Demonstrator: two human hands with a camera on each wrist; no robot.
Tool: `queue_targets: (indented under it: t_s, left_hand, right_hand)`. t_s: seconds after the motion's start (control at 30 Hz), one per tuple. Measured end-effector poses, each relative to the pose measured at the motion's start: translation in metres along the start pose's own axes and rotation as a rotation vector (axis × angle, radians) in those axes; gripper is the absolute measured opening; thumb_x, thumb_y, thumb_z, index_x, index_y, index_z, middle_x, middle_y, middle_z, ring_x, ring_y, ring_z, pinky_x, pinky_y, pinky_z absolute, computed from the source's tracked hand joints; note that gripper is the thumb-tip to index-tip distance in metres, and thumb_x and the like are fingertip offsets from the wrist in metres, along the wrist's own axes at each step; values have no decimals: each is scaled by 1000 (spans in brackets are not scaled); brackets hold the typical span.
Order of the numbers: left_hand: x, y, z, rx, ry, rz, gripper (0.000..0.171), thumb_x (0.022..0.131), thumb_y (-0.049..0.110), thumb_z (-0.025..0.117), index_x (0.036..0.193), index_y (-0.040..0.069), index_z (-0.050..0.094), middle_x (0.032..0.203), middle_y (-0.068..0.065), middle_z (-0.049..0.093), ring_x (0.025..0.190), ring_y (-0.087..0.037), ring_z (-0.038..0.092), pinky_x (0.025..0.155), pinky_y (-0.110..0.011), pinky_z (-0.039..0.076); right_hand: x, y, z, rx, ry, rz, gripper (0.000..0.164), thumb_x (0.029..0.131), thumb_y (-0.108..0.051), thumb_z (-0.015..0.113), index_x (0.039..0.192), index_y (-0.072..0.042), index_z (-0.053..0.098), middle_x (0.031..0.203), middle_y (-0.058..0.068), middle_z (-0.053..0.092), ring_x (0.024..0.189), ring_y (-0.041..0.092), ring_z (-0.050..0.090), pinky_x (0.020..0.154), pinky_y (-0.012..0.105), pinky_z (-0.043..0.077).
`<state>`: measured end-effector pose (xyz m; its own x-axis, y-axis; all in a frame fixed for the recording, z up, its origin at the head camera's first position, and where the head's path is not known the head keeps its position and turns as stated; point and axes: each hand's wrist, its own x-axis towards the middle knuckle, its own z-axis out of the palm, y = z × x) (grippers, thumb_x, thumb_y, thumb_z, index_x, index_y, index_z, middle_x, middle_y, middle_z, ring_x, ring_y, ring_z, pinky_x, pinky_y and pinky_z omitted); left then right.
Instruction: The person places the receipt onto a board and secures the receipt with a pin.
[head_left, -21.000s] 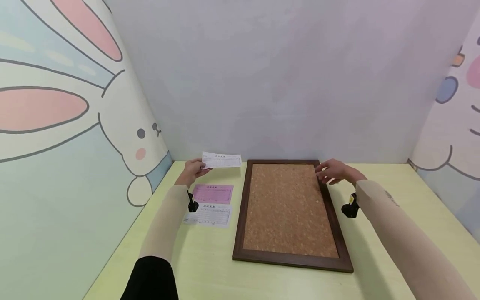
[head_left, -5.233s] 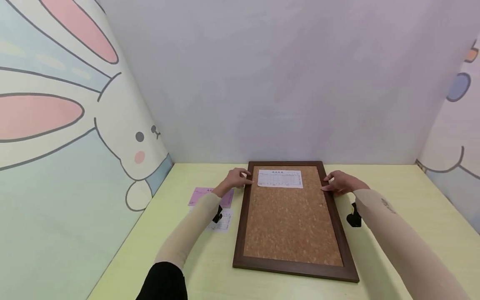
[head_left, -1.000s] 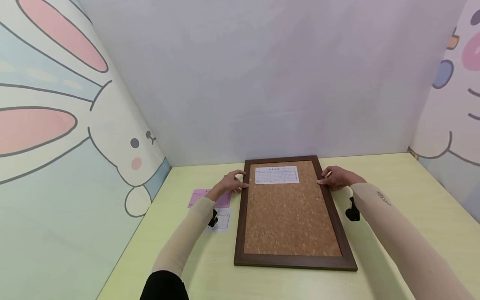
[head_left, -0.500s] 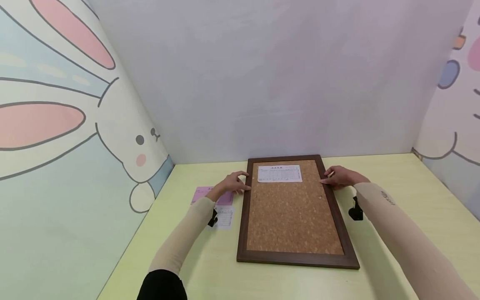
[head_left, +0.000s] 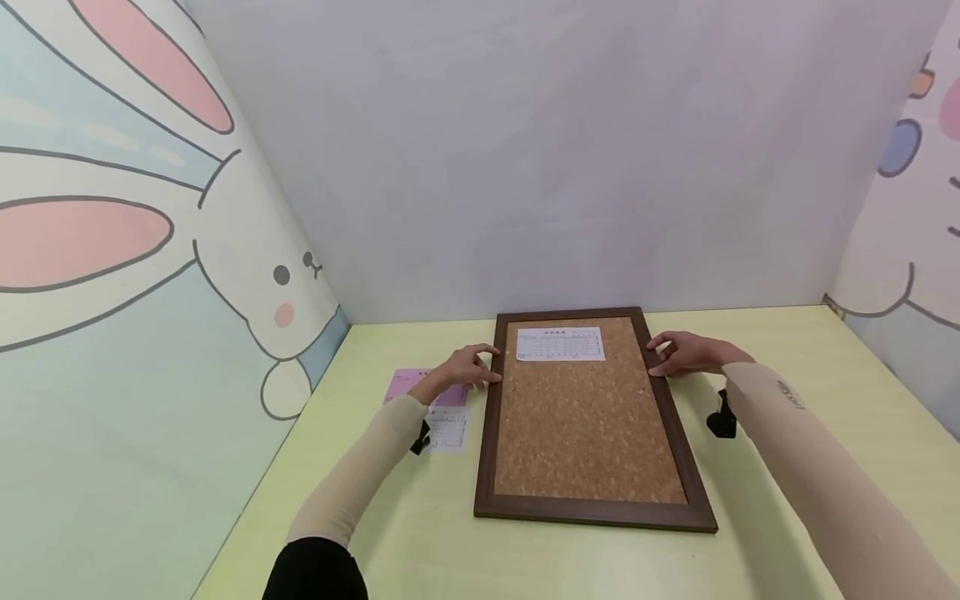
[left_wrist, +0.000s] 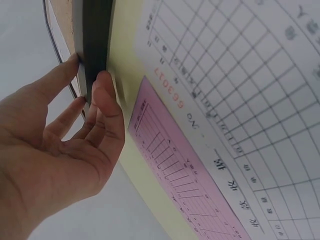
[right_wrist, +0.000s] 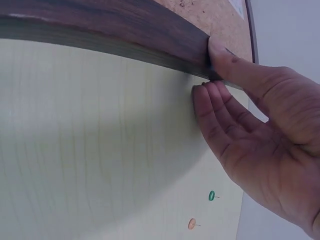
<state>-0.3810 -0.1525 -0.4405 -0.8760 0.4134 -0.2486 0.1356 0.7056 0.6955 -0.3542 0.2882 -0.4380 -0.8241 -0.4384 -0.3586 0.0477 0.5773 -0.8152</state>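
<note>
A brown-framed corkboard [head_left: 585,433] lies flat on the table. One white printed form [head_left: 560,343] rests on its cork near the far end. My left hand [head_left: 463,367] grips the board's left frame edge, thumb on the frame and other fingers curled at its side, as the left wrist view shows [left_wrist: 65,135]. Opposite it, my right hand [head_left: 686,353] pinches the right frame edge. In the right wrist view, the thumb presses the frame's top and the fingertips [right_wrist: 202,92] curl against its outer side.
Left of the board lie a pink form [head_left: 408,382] and another white form [head_left: 448,429], partly hidden by my left arm. On the table beyond my right hand are a green thumbtack [right_wrist: 211,195] and an orange thumbtack [right_wrist: 192,223]. A wall [head_left: 570,167] rises behind.
The white form my left hand held up 21 seconds ago now lies on the cork, and that hand has moved to the frame. Over the last second, the hands keep to the frame's sides.
</note>
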Motion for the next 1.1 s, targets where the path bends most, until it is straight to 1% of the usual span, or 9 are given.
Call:
queue_targets:
  t_s: [0.1, 0.2, 0.3, 0.4, 0.53, 0.77, 0.87, 1.0, 1.1]
  left_hand:
    - [1, 0, 0, 9, 0, 0, 61, 94, 20, 75, 149, 11, 50, 97, -14, 74, 74, -20, 71, 61, -29, 53]
    - [1, 2, -1, 18, 1, 11, 62, 93, 20, 76, 148, 10, 50, 95, -15, 74, 73, -21, 71, 61, -30, 53]
    - [1, 5, -2, 26, 5, 14, 61, 92, 18, 77, 147, 8, 51, 92, -14, 74, 70, -19, 69, 61, -29, 52]
    - [1, 4, -4, 29, 4, 9, 61, 92, 18, 77, 146, 7, 51, 90, -13, 73, 68, -17, 67, 61, -29, 51]
    - [0, 1, -5, 32, 2, 8, 61, 91, 18, 78, 145, 7, 52, 89, -13, 73, 67, -17, 67, 61, -29, 51]
    - [-3, 3, -7, 49, 7, 21, 61, 92, 18, 77, 146, 7, 51, 90, -15, 72, 68, -23, 69, 59, -30, 50]
    - [-2, 4, -8, 82, -17, 41, 59, 94, 19, 76, 146, 6, 51, 94, -16, 72, 71, -24, 70, 61, -31, 51]
    - [-3, -1, -12, 113, -58, 113, 52, 96, 17, 72, 143, 2, 54, 102, -19, 71, 77, -29, 72, 68, -34, 57]
    - [-8, -9, -20, 136, -50, 169, 46, 97, 16, 70, 138, -2, 59, 105, -21, 71, 81, -29, 71, 70, -33, 57]
  right_hand:
    - [-2, 0, -7, -58, 5, -25, 58, 97, -3, 65, 141, 18, 34, 107, 22, 58, 86, 12, 59, 81, 32, 54]
    - [-7, -1, -19, -133, 46, -60, 54, 98, -3, 63, 141, 19, 38, 122, 36, 60, 103, 25, 68, 89, 39, 57]
    - [-16, -2, -33, -195, 143, -91, 49, 101, -5, 59, 141, 19, 42, 130, 41, 58, 112, 39, 67, 93, 46, 57]
    - [-27, 0, -45, -239, 244, -91, 45, 103, -7, 57, 138, 19, 46, 127, 40, 60, 111, 43, 67, 91, 47, 58]
    - [-40, 6, -58, -263, 311, -70, 40, 103, -6, 57, 133, 19, 52, 123, 38, 63, 103, 34, 71, 86, 44, 60]
    - [-49, 19, -69, -240, 313, -30, 41, 103, -8, 59, 132, 20, 53, 121, 34, 67, 89, 3, 68, 80, 31, 60]
    - [-50, 24, -69, -222, 303, -19, 43, 103, -11, 59, 132, 20, 53, 120, 32, 68, 91, 5, 68, 81, 31, 60]
    - [-49, 33, -65, -200, 283, -14, 45, 104, -14, 59, 133, 19, 52, 121, 32, 68, 94, 8, 69, 83, 33, 60]
    - [-48, 40, -58, -175, 260, -15, 48, 104, -17, 60, 136, 18, 51, 121, 30, 68, 94, 8, 69, 85, 34, 60]
